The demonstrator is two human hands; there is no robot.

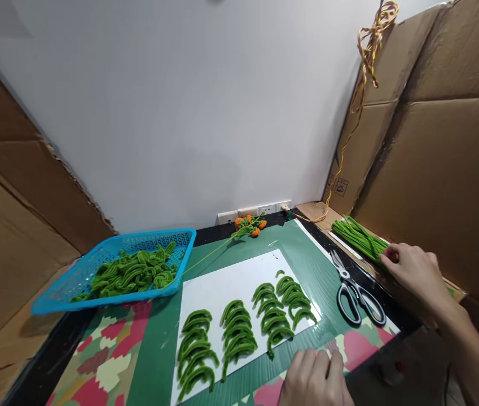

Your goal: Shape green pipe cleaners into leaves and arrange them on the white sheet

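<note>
At four o'clock the right hand (pixel 417 273) likely selects chenille stems (pixel 357 237) — needing delicate pinching — grip unclear, as for the left hand (pixel 317 378).

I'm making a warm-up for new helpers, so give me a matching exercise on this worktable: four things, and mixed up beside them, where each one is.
Things:
1. scissors
2. blue basket
3. orange flowers
4. right hand

Places:
A. at the near end of the bundle of green stems
B. near the wall sockets
C. between the white sheet and the green stems
D. at the left of the table, with fuzzy green pieces inside

Pairs: 1-C, 2-D, 3-B, 4-A.
</note>
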